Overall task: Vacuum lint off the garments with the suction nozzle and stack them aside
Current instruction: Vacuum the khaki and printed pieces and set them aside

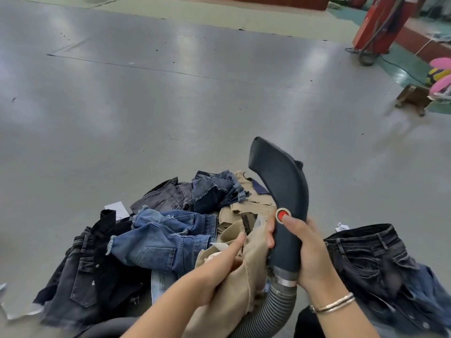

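Observation:
My right hand grips the dark curved suction nozzle by its lower handle, thumb on the red button; the nozzle mouth points up and away, off the cloth. A grey ribbed hose runs down from it. My left hand holds a beige garment bunched up just left of the nozzle. A heap of denim shorts and dark garments lies on the grey table in front of me. A dark denim stack sits to the right.
A white paper tag lies beside the heap. Off the table at the right stand a red machine with cables, a small wooden stool and pink-and-yellow objects.

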`<state>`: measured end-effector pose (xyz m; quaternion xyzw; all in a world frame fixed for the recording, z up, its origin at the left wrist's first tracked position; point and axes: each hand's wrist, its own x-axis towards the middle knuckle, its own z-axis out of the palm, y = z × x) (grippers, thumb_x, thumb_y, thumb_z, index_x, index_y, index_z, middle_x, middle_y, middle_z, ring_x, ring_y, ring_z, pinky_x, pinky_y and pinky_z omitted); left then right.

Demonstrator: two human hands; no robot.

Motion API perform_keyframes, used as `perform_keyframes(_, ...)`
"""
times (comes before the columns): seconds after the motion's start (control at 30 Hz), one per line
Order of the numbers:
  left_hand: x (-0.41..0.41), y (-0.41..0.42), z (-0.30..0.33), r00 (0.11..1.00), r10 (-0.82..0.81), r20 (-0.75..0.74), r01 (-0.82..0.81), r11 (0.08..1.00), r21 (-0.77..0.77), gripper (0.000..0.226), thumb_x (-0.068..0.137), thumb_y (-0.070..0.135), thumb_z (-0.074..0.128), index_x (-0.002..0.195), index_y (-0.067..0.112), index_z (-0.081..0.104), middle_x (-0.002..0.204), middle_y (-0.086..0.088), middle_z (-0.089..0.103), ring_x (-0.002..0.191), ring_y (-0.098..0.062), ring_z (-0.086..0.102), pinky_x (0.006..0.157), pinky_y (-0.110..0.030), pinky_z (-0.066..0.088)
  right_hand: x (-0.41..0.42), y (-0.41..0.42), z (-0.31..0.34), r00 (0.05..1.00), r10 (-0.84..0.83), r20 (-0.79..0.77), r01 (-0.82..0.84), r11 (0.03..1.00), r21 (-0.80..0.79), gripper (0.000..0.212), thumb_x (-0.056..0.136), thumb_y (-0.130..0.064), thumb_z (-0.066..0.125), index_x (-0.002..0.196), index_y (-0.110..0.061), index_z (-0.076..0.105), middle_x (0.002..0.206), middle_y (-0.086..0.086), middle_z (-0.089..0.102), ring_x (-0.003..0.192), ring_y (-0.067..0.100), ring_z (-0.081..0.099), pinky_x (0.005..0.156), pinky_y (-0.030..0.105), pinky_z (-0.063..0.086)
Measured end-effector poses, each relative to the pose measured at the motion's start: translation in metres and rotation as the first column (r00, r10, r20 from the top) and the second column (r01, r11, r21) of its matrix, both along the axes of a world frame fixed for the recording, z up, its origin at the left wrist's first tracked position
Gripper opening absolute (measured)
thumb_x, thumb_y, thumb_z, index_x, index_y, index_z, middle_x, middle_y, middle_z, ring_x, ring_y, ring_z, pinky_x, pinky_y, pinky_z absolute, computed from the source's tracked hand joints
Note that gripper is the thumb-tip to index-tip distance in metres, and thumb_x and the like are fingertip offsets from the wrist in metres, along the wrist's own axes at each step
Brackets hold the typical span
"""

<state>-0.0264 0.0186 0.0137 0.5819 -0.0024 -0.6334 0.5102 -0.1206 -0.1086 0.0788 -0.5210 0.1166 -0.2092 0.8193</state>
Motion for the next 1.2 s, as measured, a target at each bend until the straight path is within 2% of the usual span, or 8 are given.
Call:
perform_keyframes(0.1, -0.006, -0.007, 0.001, 0.976, 0.159, -0.150, -0.171, 0.983, -0.070, 0.046, 0.077, 0.049, 0.068, 0.099, 0.010, 0.076, 0.106, -0.014, 0.072, 0.102, -0.028, 0.067, 0.099, -0.038, 0.049, 0.000, 0.003, -0.001, 1.000, 0.019, -0.005, -0.018, 1.000, 0.012, 0.035, 0.075, -0.022, 0.064, 0.086, 0.006, 0.046, 0.058, 0.017, 0.050, 0.049, 0.024, 0.050, 0.052, 0.030, 0.048)
perform_keyframes(0.17, -0.004, -0.010, -0.001, 0.927, 0.325, -0.187, -0.350, 0.929, -0.121, 0.039, 0.073, 0.033, 0.071, 0.098, 0.003, 0.069, 0.090, -0.012, 0.071, 0.082, -0.023, 0.068, 0.076, -0.033, 0.058, -0.001, 0.000, -0.002, 1.000, -0.001, -0.011, 0.001, 1.000, 0.002, 0.031, 0.076, -0.017, 0.062, 0.088, 0.006, 0.045, 0.060, 0.017, 0.049, 0.049, 0.025, 0.048, 0.051, 0.032, 0.047)
perform_keyframes(0.3, 0.012, -0.010, 0.010, 0.692, 0.573, -0.439, -0.702, 0.677, -0.221, 0.032, 0.068, 0.008, 0.068, 0.097, -0.002, 0.064, 0.079, -0.011, 0.065, 0.064, -0.018, 0.064, 0.060, -0.028, 0.059, -0.005, -0.007, -0.006, 0.997, -0.066, -0.050, 0.064, 0.997, -0.034, 0.024, 0.078, -0.016, 0.057, 0.090, 0.002, 0.047, 0.064, 0.018, 0.050, 0.050, 0.025, 0.049, 0.050, 0.030, 0.047)
perform_keyframes(0.4, 0.012, -0.006, 0.018, 0.677, 0.502, -0.538, -0.681, 0.705, -0.198, 0.044, 0.074, 0.019, 0.067, 0.108, -0.010, 0.066, 0.094, -0.016, 0.065, 0.076, -0.023, 0.064, 0.068, -0.031, 0.058, -0.008, -0.009, -0.009, 0.998, -0.035, -0.050, 0.032, 0.998, -0.057, 0.027, 0.077, -0.018, 0.063, 0.086, 0.002, 0.047, 0.064, 0.018, 0.050, 0.051, 0.024, 0.049, 0.050, 0.031, 0.047)
perform_keyframes(0.5, 0.006, -0.005, 0.020, 0.665, 0.495, -0.559, -0.655, 0.746, -0.120, 0.063, 0.081, 0.052, 0.059, 0.093, -0.007, 0.074, 0.098, -0.022, 0.071, 0.079, -0.032, 0.072, 0.061, -0.041, 0.061, -0.010, -0.008, -0.012, 0.999, 0.008, -0.049, -0.013, 0.995, -0.097, 0.034, 0.076, -0.025, 0.067, 0.083, 0.003, 0.049, 0.065, 0.019, 0.052, 0.053, 0.025, 0.050, 0.054, 0.032, 0.047)
perform_keyframes(0.77, 0.025, -0.003, 0.035, 0.608, 0.687, -0.398, -0.792, 0.491, -0.363, 0.027, 0.082, 0.034, 0.060, 0.081, 0.011, 0.074, 0.089, -0.010, 0.071, 0.085, -0.023, 0.069, 0.091, -0.040, 0.052, -0.016, -0.005, -0.014, 0.977, -0.044, -0.210, 0.020, 0.993, -0.117, 0.053, 0.063, -0.039, 0.081, 0.094, -0.002, 0.057, 0.065, 0.016, 0.057, 0.051, 0.027, 0.056, 0.051, 0.032, 0.050)
perform_keyframes(0.87, 0.034, -0.001, 0.043, 0.650, 0.663, -0.371, -0.751, 0.486, -0.446, 0.030, 0.075, 0.037, 0.062, 0.076, 0.012, 0.079, 0.090, -0.012, 0.074, 0.081, -0.021, 0.073, 0.074, -0.035, 0.060, -0.020, -0.005, -0.015, 0.967, -0.020, -0.253, -0.020, 0.987, -0.158, 0.036, 0.066, -0.035, 0.074, 0.100, -0.027, 0.065, 0.066, 0.010, 0.060, 0.051, 0.027, 0.059, 0.057, 0.031, 0.056)
perform_keyframes(1.2, 0.050, 0.013, 0.039, 0.768, 0.640, -0.033, -0.575, 0.665, -0.476, 0.015, 0.078, 0.015, 0.061, 0.089, 0.007, 0.068, 0.088, -0.013, 0.065, 0.077, -0.021, 0.063, 0.078, -0.033, 0.048, -0.045, 0.018, -0.009, 0.892, 0.142, -0.430, -0.276, 0.923, -0.267, 0.052, 0.066, -0.039, 0.072, 0.115, -0.044, 0.053, 0.081, 0.010, 0.068, 0.062, 0.022, 0.066, 0.058, 0.028, 0.052)
